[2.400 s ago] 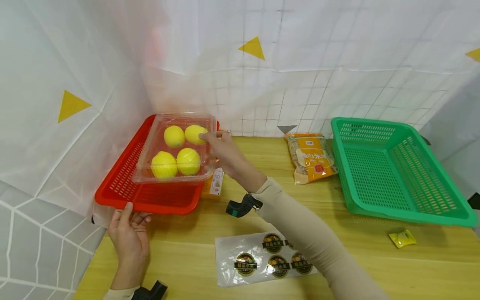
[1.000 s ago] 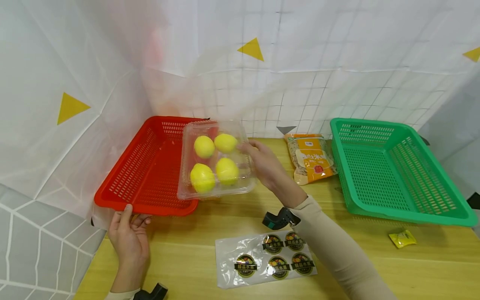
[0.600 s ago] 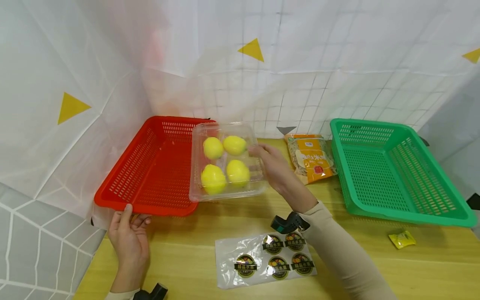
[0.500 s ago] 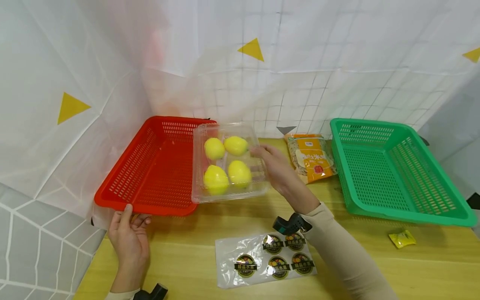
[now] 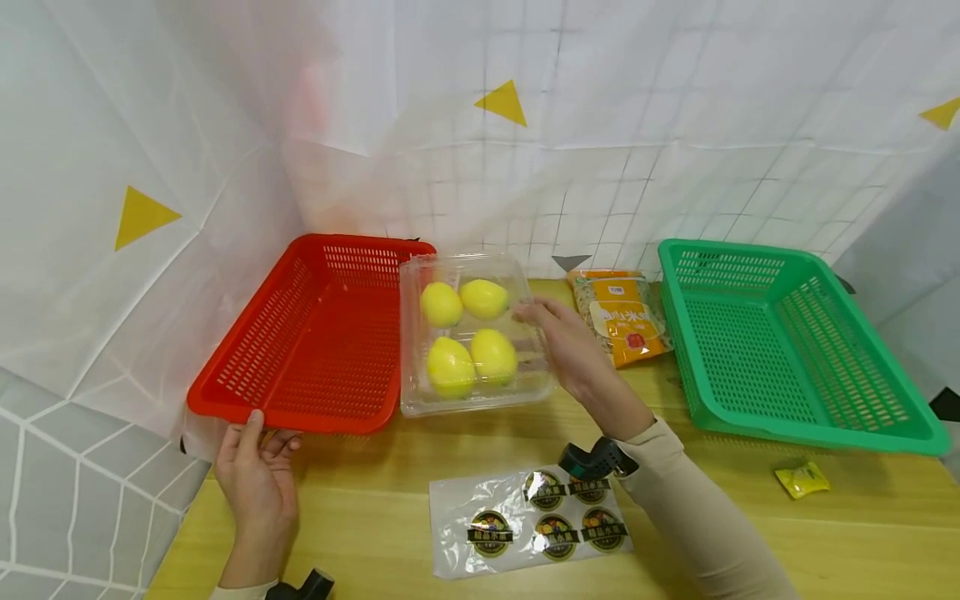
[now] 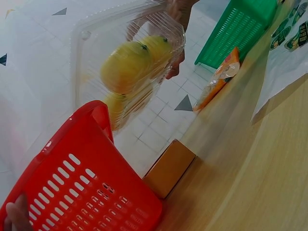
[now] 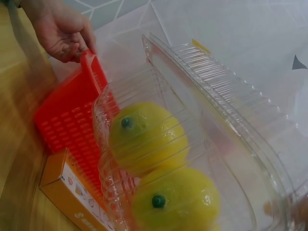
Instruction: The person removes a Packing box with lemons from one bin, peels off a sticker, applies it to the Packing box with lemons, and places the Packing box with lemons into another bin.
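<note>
A clear plastic clamshell box (image 5: 528, 390) with several yellow lemons (image 5: 450, 367) inside hangs in the air, just right of the red basket (image 5: 322, 358). My right hand (image 5: 576, 354) grips its right edge; part of the fingers are hidden. The right wrist view shows dark green tips on the lemons (image 7: 149, 137) through the ribbed wall. Whether the lid is latched I cannot tell. My left hand (image 5: 258, 479) pinches the front rim of the red basket, thumb on top and fingers beneath. That basket has slotted sides and holds nothing visible.
An orange carton (image 6: 169, 168) stands beside the red basket. Farther right are an orange-labelled bag of grain (image 5: 626, 321), a green basket (image 5: 795, 358) and a small yellow packet (image 5: 802, 480). A sheet of round stickers (image 5: 517, 529) lies in front. White sheeting bounds the back and left.
My right hand has carried the clamshell box of lemons from above the red basket to the right, clear of most of it. The left hand has stayed on the basket's rim.
</note>
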